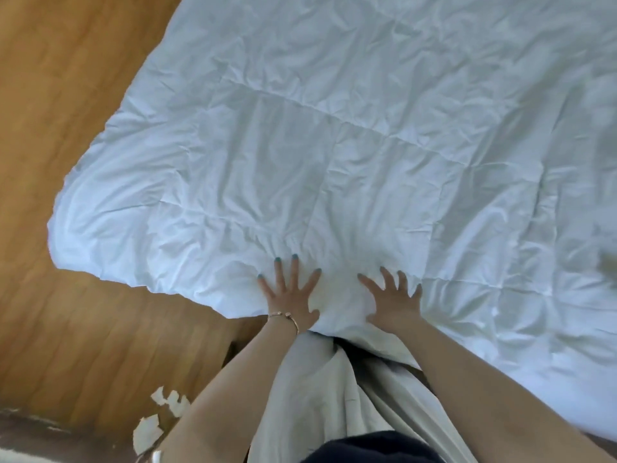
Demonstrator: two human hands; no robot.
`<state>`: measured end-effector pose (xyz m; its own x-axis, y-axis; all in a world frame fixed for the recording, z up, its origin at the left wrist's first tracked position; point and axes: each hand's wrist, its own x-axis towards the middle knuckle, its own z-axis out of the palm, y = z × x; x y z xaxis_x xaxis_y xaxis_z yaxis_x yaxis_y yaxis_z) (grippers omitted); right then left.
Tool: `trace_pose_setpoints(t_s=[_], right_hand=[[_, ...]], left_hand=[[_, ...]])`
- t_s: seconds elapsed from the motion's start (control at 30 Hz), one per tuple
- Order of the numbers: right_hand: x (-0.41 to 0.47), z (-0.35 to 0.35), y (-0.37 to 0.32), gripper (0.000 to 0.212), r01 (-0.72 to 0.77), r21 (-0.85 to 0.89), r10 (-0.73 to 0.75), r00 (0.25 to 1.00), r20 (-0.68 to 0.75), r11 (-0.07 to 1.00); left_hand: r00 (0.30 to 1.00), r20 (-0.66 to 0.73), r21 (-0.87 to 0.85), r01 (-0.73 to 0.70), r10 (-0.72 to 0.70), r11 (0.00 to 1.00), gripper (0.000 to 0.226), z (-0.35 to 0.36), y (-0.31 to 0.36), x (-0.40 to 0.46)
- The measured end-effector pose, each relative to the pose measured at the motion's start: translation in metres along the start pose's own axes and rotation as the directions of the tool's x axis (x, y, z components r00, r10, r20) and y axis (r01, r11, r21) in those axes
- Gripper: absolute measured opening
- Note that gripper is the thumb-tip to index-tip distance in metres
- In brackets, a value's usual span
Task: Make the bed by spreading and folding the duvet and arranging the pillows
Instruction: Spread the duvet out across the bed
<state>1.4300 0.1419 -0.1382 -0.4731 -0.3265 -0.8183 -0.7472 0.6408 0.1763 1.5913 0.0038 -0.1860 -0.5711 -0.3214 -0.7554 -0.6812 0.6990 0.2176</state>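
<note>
A white quilted duvet (350,145) lies spread over the bed and fills most of the view, wrinkled, with one rounded corner hanging out over the floor at the left. Both hands press flat on its near edge, side by side. My left hand (290,292), with a thin bracelet on the wrist, has its fingers straight and spread. My right hand (392,297) lies palm down with its fingers spread too. Fine creases fan out in the fabric just beyond the fingertips. No pillows are in view.
A wooden floor (66,128) runs along the left side of the bed. Several crumpled white scraps (160,416) lie on it at the lower left. Pale cloth (317,396) hangs down between my arms, below the duvet's edge.
</note>
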Motion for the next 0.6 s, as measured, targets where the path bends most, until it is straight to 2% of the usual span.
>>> trace_pose_setpoints(t_s=[0.07, 0.1, 0.17, 0.2, 0.27, 0.33, 0.4, 0.47, 0.53, 0.6], right_hand=[[-0.013, 0.017, 0.041, 0.082, -0.121, 0.001, 0.12, 0.988, 0.099, 0.993], [-0.021, 0.027, 0.063, 0.08, -0.126, -0.032, 0.129, 0.977, 0.17, 0.992], [-0.036, 0.045, 0.099, 0.077, -0.071, -0.035, 0.078, 0.957, 0.28, 0.997], [-0.042, 0.05, 0.112, 0.074, -0.042, -0.001, 0.041, 0.955, 0.293, 0.999], [-0.048, 0.054, 0.129, 0.062, 0.005, 0.083, -0.025, 0.971, 0.239, 0.997], [-0.051, 0.058, 0.138, 0.052, 0.014, 0.204, -0.036, 0.994, 0.105, 0.979], [-0.052, 0.064, 0.147, 0.052, -0.032, 0.392, 0.067, 0.995, -0.077, 0.919], [-0.051, 0.071, 0.166, 0.058, -0.058, 0.541, 0.205, 0.955, -0.215, 0.839], [-0.048, 0.078, 0.198, 0.058, -0.035, 0.619, 0.241, 0.937, -0.252, 0.784], [-0.042, 0.088, 0.239, 0.058, 0.008, 0.641, 0.18, 0.957, -0.228, 0.768]], left_hand=[[0.994, 0.101, -0.02, 0.036, -0.033, 0.999, 0.096, 0.016, 0.016, -0.009], [0.988, 0.151, -0.031, 0.043, -0.038, 0.999, 0.096, 0.019, 0.026, -0.012], [0.967, 0.254, -0.064, -0.006, 0.022, 0.998, 0.09, 0.014, 0.051, -0.012], [0.952, 0.296, -0.087, -0.053, 0.076, 0.995, 0.086, 0.007, 0.066, -0.011], [0.926, 0.332, -0.105, -0.151, 0.177, 0.983, 0.073, -0.005, 0.099, -0.006], [0.912, 0.327, -0.124, -0.22, 0.249, 0.968, 0.066, -0.011, 0.133, -0.003], [0.917, 0.283, -0.178, -0.236, 0.28, 0.955, 0.07, -0.012, 0.166, 0.001], [0.93, 0.216, -0.165, -0.266, 0.297, 0.95, 0.072, -0.012, 0.2, 0.003], [0.923, 0.178, -0.124, -0.322, 0.341, 0.938, 0.072, -0.01, 0.239, 0.005], [0.914, 0.153, -0.119, -0.361, 0.377, 0.925, 0.073, -0.007, 0.282, 0.01]])
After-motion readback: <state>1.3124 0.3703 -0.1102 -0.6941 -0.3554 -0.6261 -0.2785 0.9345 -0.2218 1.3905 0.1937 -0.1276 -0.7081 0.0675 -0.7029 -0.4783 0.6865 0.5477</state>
